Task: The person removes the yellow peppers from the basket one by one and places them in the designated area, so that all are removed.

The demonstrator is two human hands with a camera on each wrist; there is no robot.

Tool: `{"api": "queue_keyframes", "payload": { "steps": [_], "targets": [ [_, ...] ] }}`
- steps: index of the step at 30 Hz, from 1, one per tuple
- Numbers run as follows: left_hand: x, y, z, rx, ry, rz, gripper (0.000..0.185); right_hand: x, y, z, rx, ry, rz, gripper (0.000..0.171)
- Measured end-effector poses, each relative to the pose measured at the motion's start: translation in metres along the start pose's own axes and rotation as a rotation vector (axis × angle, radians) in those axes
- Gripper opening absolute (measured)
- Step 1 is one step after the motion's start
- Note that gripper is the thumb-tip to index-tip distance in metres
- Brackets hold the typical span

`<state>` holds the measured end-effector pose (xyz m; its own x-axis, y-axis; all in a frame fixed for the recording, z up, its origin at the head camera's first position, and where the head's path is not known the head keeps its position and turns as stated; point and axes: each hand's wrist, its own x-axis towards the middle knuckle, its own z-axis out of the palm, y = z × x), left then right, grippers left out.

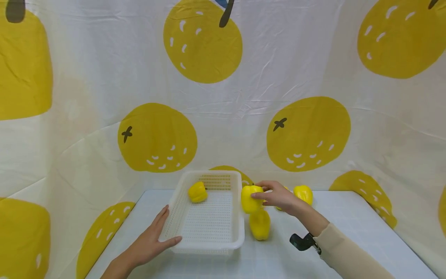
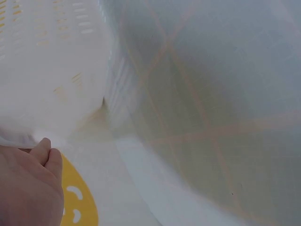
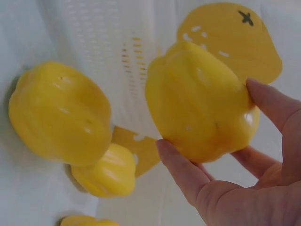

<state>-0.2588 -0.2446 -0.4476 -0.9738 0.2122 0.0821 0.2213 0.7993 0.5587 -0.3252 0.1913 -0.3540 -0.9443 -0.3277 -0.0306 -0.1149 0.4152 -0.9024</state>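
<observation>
Yellow bell pepper (image 1: 250, 197) is up off the tabletop (image 1: 348, 221), pinched in my right hand (image 1: 278, 197) just outside the right wall of the white perforated basket (image 1: 237, 236), near its far right corner. Right wrist view confirms it: thumb and fingers (image 3: 183, 172) curled around the pepper from both sides, solid hold. Left hand (image 1: 150, 240) lies flat with straight fingers along the basket's left wall at the near left corner, thumb resting on the near rim; holding nothing. Left wrist view is blurry, shows only basket wall and a bit of the hand. One pepper (image 1: 197, 192) already sits inside the basket at its far left corner. Another pepper (image 1: 259, 224) lies on the tabletop just beside the basket's right wall, below the held one. A further one (image 1: 303, 193) sits towards the tabletop's far edge, right of my right hand, and one more is mostly hidden behind that hand. Basket sits left of centre on the tabletop.
</observation>
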Motion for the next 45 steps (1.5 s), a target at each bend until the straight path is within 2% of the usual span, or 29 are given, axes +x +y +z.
{"api": "queue_keyframes", "payload": {
  "steps": [13, 20, 32, 40, 45],
  "targets": [
    [0.000, 0.000, -0.001, 0.001, -0.003, -0.012, 0.113, -0.019, 0.027, -0.027, -0.097, 0.075, 0.076, 0.058],
    [-0.001, 0.000, -0.002, 0.002, -0.010, -0.024, 0.113, -0.027, 0.043, -0.035, -0.081, 0.094, 0.124, 0.072],
    [-0.001, 0.000, -0.001, -0.010, -0.026, -0.031, 0.113, -0.038, 0.072, -0.047, -0.090, 0.128, 0.196, 0.075],
    [0.001, 0.001, 0.000, -0.001, -0.026, -0.040, 0.114, -0.041, 0.089, -0.054, -0.095, 0.136, 0.207, 0.077],
    [0.001, 0.004, -0.002, -0.006, -0.030, -0.051, 0.114, -0.039, 0.098, -0.055, -0.069, 0.141, 0.244, 0.080]
  ]
}}
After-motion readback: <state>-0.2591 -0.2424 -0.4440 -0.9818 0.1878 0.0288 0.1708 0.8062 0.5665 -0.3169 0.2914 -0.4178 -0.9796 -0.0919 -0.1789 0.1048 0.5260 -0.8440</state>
